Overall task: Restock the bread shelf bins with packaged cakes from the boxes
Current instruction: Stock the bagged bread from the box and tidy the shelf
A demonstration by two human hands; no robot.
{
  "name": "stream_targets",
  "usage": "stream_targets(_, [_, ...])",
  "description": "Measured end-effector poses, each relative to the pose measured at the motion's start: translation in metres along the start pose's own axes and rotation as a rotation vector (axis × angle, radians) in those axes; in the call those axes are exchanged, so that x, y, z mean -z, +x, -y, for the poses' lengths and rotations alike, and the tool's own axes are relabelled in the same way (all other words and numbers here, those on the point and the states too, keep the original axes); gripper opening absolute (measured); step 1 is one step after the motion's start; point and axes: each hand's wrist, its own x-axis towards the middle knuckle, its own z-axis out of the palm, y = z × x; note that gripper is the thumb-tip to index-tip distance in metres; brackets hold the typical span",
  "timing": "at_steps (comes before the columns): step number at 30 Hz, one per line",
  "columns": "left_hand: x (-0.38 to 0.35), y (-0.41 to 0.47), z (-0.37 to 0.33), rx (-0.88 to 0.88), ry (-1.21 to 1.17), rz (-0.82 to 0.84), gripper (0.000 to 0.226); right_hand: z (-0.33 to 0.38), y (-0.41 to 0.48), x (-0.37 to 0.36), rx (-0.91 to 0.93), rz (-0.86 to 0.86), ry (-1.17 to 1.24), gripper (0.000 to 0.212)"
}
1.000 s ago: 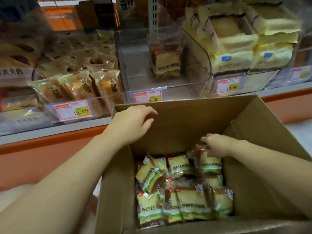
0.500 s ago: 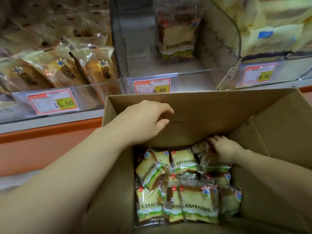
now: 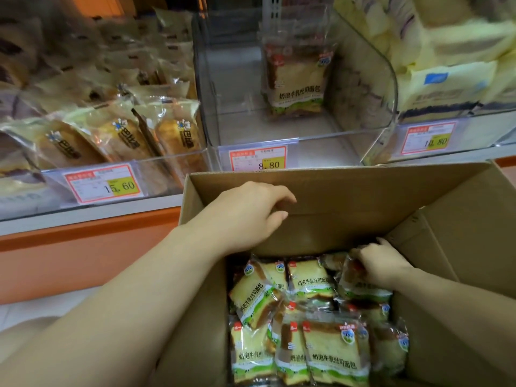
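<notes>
Right grip point(image 3: 382, 265) has now curled round a milk-toast pack point(image 3: 360, 286) in the cardboard box's point(image 3: 349, 196) far corner, left grip point(image 3: 248, 216) still loose-fingered on the flap, nearly bare clear bin point(image 3: 363, 79) waiting just beyond it.

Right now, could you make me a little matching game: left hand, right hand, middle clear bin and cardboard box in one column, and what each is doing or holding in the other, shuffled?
1. left hand
2. right hand
3. middle clear bin
4. cardboard box

A. holds many packs
B. grips a corner pack inside the box
C. holds one lone pack
D. rests against the box's far wall

Pairs: 1-D, 2-B, 3-C, 4-A
</notes>
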Motion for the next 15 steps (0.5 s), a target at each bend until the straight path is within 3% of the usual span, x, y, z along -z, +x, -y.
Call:
stream_targets(10, [0.001,0.001,-0.004,-0.026,0.009,0.016,0.034,-0.004,-0.041,0.055,0.158,-0.09,0.014,0.025])
stream_targets(15, [0.004,-0.007,-0.014,-0.066,0.029,0.053,0.042,0.0,-0.099,0.113,0.227,-0.246,0.161,0.021])
